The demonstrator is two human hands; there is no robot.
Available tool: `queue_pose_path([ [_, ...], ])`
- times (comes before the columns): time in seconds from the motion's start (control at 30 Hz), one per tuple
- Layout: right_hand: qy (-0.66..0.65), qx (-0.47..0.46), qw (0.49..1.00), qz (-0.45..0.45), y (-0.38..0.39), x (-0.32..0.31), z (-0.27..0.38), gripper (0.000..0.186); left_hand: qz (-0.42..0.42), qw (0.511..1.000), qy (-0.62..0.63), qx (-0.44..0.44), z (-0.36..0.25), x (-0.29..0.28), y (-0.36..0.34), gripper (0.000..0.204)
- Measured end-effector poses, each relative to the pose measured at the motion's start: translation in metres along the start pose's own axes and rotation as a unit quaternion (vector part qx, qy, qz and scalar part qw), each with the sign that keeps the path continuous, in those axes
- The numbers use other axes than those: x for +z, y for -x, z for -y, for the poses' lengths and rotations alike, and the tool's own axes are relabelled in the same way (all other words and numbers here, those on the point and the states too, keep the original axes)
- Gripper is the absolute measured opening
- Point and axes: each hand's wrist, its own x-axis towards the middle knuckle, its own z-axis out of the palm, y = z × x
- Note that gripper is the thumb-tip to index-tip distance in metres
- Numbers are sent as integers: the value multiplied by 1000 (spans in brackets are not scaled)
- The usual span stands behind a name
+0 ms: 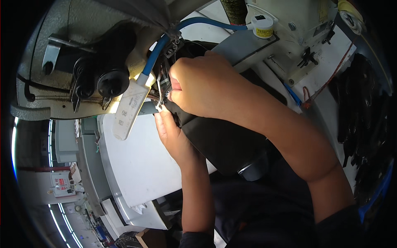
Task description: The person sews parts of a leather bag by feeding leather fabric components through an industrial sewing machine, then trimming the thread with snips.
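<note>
Right hand (202,84): curled shut over the dark fabric (223,140), knuckles up, fingertips pressing the cloth in at the needle area (163,89) of the sewing machine (82,70).
Left hand (171,132): palm up beneath the same fabric, fingers reaching toward the needle area; it seems to pinch the cloth edge from below, though the grip itself is hidden by the right hand, so I cannot tell for sure.
Fabric: draped from the needle area down over the machine's arm toward the person's lap, held between both hands.
Risk, fingers: both sets of fingertips sit just beside the needle and presser parts; if the machine runs while they are this close, a finger could be caught.
Risk, cloth: the fabric is bunched under the right hand, so a fold could be stitched in or the seam could wander.
Risk, snag: the blue hose (165,41) and the white lamp head (130,107) hang just beside the hands and could be knocked.
Pose: right forearm comes in from the lower right, wrist bent down; left forearm rises from the lower edge, nearly upright.
Around: white table (136,165) to the left, dark pieces piled (364,124) at far right.
</note>
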Motion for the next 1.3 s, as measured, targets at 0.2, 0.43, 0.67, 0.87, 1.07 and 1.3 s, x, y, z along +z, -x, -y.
queue_pose_path([
  [0.2,-28,-33,998,-42,9,0,-4,17,-5,996,-82,32,6,-8,-2,26],
  [0.43,-87,-38,995,-14,4,-6,-10,15,-26,999,24,-26,6,-7,-2,24],
  [0.67,-71,20,994,74,-3,-15,-3,20,-20,997,69,-4,7,-3,-2,25],
  [0.87,-104,62,987,107,-5,-17,1,26,-15,999,31,-13,10,-10,-7,27],
  [1.07,-119,73,981,131,-7,-14,-2,27,-9,995,88,46,19,-5,-11,24],
  [1.3,-110,74,981,144,-7,-17,2,31,2,996,72,62,22,-10,-15,33],
])
